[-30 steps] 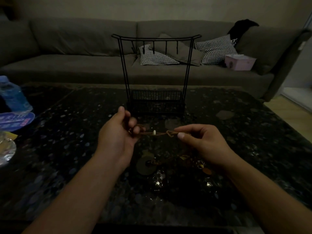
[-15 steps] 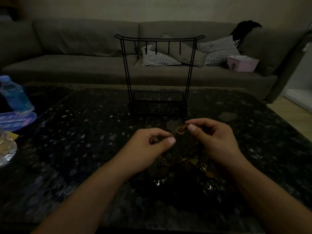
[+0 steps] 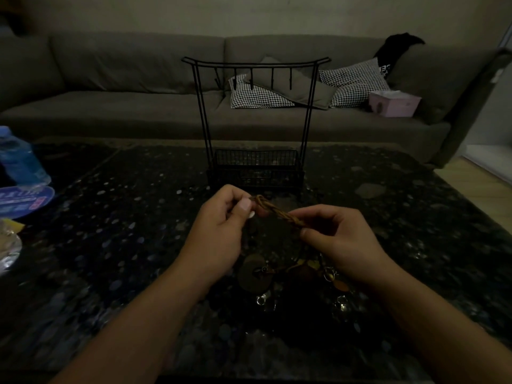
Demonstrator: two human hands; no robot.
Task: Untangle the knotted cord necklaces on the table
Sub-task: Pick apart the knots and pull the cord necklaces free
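A twisted brown cord runs between my two hands above the dark speckled table. My left hand pinches its upper left end, where the cord loops. My right hand pinches the lower right end. Beneath the hands, the rest of the necklaces hangs down to the table: a round disc pendant, small metal rings and other pendants, dim and partly hidden by my right hand.
A black wire jewellery stand with hooks and a basket base stands just beyond my hands. A blue water bottle and a blue packet sit at the left edge. A grey sofa with cushions and a pink tissue box lies behind.
My hands came together and then spread a little again. The cord that was stretched thin between them a second ago now shows as a thicker twisted length, tilted down to the right.
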